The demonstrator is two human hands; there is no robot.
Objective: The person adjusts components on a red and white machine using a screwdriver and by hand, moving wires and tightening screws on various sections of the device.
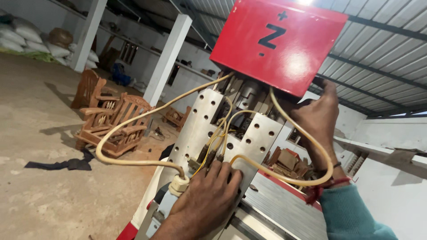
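Observation:
A machine head stands before me with a red box-shaped cover (275, 42) on top and a grey metal plate (202, 122) with drilled holes below. My left hand (207, 200) presses against the lower part of the plate, fingertips at a cluster of thin yellow wires (218, 133). My right hand (318, 118) reaches up behind the right side of the head, just under the red cover; what its fingers grip is hidden. Thick cream cables (133, 129) loop out to the left and right and end at a pale plug (178, 184) beside my left hand.
Carved wooden chairs (113, 122) stand on the concrete floor at the left, with a dark cloth (66, 164) lying nearby. White pillars (167, 58), stacked sacks (26, 38) and a corrugated roof surround the space. The machine's ribbed grey bed (284, 209) lies below right.

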